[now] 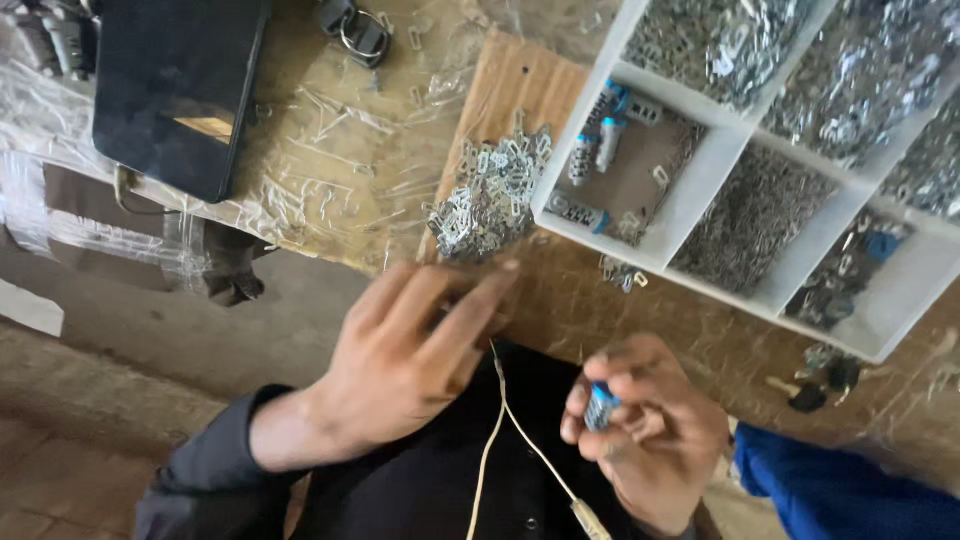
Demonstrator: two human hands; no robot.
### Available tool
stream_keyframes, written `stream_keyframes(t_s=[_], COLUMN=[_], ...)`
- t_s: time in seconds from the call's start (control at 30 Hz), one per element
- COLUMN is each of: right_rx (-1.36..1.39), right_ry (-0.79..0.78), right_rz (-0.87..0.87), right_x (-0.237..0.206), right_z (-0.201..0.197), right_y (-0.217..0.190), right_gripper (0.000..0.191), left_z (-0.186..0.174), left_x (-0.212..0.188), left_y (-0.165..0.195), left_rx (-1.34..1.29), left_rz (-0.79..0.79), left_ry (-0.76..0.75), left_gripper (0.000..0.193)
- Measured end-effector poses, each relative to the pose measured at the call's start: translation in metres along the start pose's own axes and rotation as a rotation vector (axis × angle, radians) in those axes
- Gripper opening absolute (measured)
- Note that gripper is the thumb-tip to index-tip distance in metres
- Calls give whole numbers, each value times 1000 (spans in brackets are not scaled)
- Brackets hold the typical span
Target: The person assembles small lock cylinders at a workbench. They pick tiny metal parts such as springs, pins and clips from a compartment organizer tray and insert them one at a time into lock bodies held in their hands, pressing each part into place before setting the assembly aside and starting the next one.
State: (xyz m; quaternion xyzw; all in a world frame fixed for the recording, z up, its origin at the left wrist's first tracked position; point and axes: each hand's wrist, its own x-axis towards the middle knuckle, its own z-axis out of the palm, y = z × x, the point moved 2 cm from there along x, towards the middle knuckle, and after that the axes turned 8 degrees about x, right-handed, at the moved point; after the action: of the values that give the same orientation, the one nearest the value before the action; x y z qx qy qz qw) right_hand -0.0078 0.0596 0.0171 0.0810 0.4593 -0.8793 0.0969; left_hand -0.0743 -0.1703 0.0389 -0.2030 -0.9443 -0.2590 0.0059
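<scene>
below the white compartment tray [690, 205], my right hand [650, 430] pinches a small blue-capped cylinder [600, 405] while my left hand [410, 350], fingers loosely extended and empty, reaches toward the metal clip pile [490, 195].

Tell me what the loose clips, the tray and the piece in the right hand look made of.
Clips: likely bare metal, silvery and glinting. Tray: probably white plastic or painted board, matte dividers. Piece in the right hand: silvery ribbed body with a blue cap, probably plastic.

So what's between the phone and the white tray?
In the head view, a pile of small metal clips lies between the phone and the white tray, on wrinkled plastic wrap.
</scene>
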Motion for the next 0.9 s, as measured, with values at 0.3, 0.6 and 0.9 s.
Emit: stream_keyframes(t_s=[0.3, 0.6, 0.9], right_rx=[-4, 43, 126], right_ry=[-88, -9, 58], right_rz=[-17, -33, -49], right_x=[3, -5, -23], right_z=[-6, -17, -49], right_y=[-8, -9, -9], right_gripper=[36, 38, 38], left_z=[15, 8, 29], left_x=[-5, -3, -23], left_y=[9, 9, 21], left_rx=[90, 50, -159], left_rz=[-37, 171, 59], left_ry=[-16, -16, 201], left_gripper=[60, 42, 22])
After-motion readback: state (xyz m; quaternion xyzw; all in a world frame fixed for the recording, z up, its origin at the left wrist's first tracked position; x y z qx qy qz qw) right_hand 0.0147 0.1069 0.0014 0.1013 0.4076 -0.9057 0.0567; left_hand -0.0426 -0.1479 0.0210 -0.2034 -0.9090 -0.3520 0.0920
